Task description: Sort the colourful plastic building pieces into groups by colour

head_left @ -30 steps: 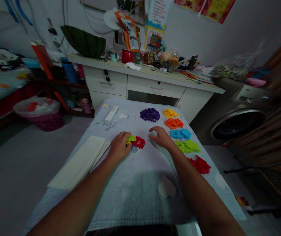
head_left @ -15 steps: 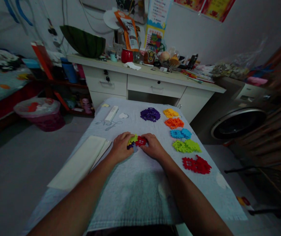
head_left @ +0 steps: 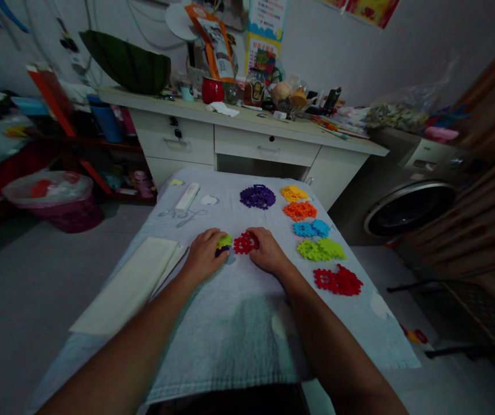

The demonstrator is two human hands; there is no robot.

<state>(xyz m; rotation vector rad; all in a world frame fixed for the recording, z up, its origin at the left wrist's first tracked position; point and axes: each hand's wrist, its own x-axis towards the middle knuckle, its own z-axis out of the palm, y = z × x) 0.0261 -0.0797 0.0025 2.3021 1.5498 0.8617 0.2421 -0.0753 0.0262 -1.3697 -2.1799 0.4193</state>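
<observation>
My left hand [head_left: 205, 253] is closed around a yellow-green and purple piece [head_left: 224, 243] near the middle of the cloth-covered table. Its fingers hide part of that piece. My right hand [head_left: 267, 250] grips a red toothed plastic piece [head_left: 243, 244] by its right side. A small gap separates the red piece from the yellow-green and purple one. Piles of similar pieces lie to the right: yellow [head_left: 293, 193], orange [head_left: 300, 210], blue [head_left: 311, 229], green [head_left: 321, 249] and red [head_left: 338, 280]. Beyond my hands lies a purple pile [head_left: 258, 196].
A folded pale cloth [head_left: 128, 288] and a white box [head_left: 187, 198] lie on the table's left side. Behind it stands a white desk [head_left: 247, 122] bearing jars and a watermelon-shaped object [head_left: 128, 63]. A washing machine [head_left: 403, 190] is at the right, a pink bin [head_left: 57, 202] at the left.
The red piece, close against the yellow-green and purple piece before, now sits apart from it, with a gap showing. The camera view has shifted slightly.
</observation>
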